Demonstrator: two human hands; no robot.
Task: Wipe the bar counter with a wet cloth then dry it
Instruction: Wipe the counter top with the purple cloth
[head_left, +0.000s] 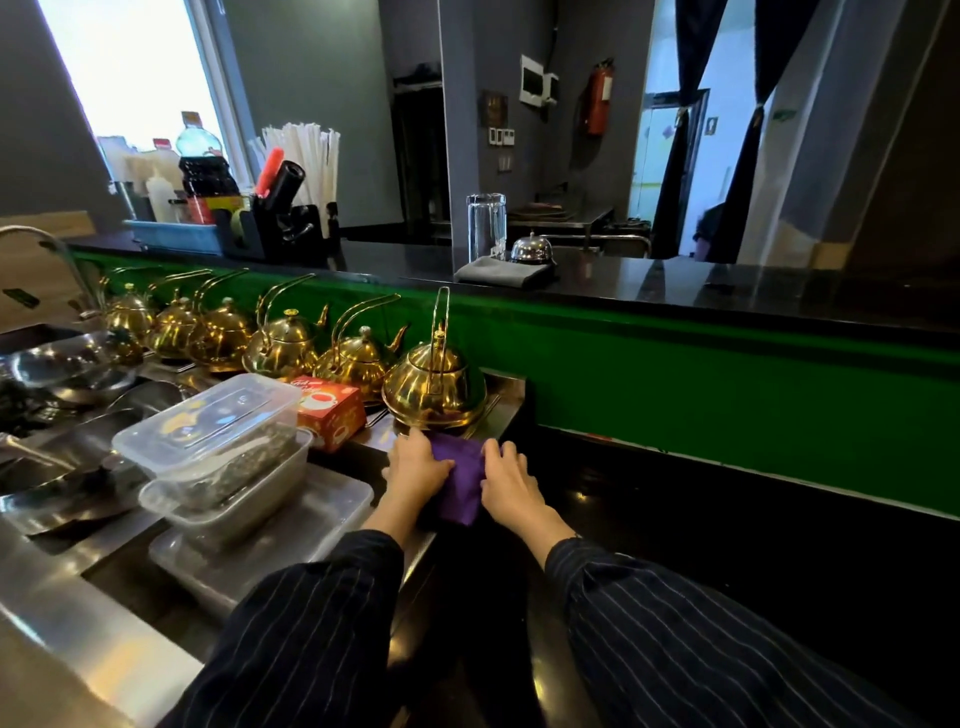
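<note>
Left hand (418, 467): fingers curled on folded purple cloth (460, 486).
Right hand (506, 480): fingers gripping opposite edge.
Technique: keep cloth flat; sweep glossy black desk (649, 499) in overlapping passes.

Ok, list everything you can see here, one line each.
purple cloth: one, purple, on the dark lower counter between the hands
teapots: six, gold, in a row along the green wall
tea box: one, red, by the nearest teapot
plastic containers: two, clear, stacked on a metal tray
glass: one, clear, on the black upper counter
bell: one, silver, beside the glass
grey cloth: one, grey, folded by the bell
fire extinguisher: one, red, far wall
left hand: one, holds the purple cloth's left edge
right hand: one, holds its right edge
</note>
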